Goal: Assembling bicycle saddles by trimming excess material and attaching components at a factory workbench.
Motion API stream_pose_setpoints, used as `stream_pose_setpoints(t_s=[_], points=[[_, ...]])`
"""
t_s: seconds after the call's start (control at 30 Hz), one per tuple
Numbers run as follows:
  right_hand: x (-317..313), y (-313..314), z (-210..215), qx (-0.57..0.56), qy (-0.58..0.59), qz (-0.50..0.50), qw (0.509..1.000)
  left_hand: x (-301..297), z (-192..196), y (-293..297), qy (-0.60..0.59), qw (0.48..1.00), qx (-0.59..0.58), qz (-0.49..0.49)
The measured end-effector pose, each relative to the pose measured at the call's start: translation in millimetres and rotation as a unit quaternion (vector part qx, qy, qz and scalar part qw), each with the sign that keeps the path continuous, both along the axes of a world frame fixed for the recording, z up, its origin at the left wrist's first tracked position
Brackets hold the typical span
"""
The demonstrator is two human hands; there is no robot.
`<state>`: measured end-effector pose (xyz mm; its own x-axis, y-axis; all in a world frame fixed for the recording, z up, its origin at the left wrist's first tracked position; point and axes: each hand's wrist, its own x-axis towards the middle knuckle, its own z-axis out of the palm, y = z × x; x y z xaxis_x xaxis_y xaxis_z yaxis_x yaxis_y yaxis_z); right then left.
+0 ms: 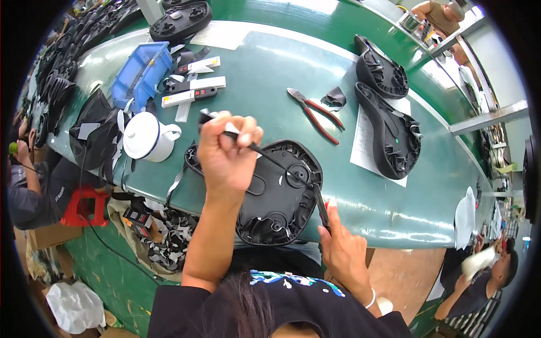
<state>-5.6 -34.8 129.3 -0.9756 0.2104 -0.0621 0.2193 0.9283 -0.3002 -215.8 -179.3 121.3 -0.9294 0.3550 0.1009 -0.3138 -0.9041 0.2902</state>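
Observation:
In front of me lies a black moulded seat-like part [259, 211], its ribbed underside facing up. My left hand [231, 149], raised over its upper left, is closed on one end of a thin black strip [277, 163]. The strip runs taut down to the part's right edge. There my right hand [344, 248] is closed round a slim black tool [321, 206] with a bit of red at the index finger. The tool's tip meets the strip at the rim. Its exact kind cannot be made out.
Red-handled cutting pliers [321, 121] lie beyond the part, beside a black scrap [335, 97]. More black moulded parts [389, 132] rest on paper at the right. A white lidded enamel mug [149, 137] and blue bin [141, 76] stand left. Co-workers sit around the green table.

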Motion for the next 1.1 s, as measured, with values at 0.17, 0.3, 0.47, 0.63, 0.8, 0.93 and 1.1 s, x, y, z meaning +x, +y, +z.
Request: stream_pose_setpoints(t_s=[0.17, 0.3, 0.47, 0.63, 0.8, 0.93, 1.1], points=[[-28, 23, 3, -0.015, 0.067, 0.007, 0.998, 15, 15, 19, 0.474, 0.656, -0.563, 0.167], [-59, 20, 13, 0.101, 0.024, 0.005, 0.995, -14, -6, 24, 0.591, 0.444, -0.609, 0.29], [-22, 10, 23, 0.096, -0.01, 0.049, 0.994, -42, -16, 3, 0.102, 0.773, -0.614, 0.119], [-72, 65, 43, 0.178, 0.005, 0.16, 0.971, -9, -29, -25, 0.016, 0.954, -0.3, 0.006], [-108, 79, 50, 0.116, -0.013, 0.301, 0.946, 56, -18, -81, 0.241, 0.885, -0.392, -0.067], [-81, 82, 50, 0.185, -0.02, 0.285, 0.94, 31, 22, -122, 0.306, 0.895, -0.308, 0.104], [-6, 53, 44, 0.153, -0.049, 0.133, 0.978, -36, 68, -169, 0.241, 0.965, 0.102, -0.022]])
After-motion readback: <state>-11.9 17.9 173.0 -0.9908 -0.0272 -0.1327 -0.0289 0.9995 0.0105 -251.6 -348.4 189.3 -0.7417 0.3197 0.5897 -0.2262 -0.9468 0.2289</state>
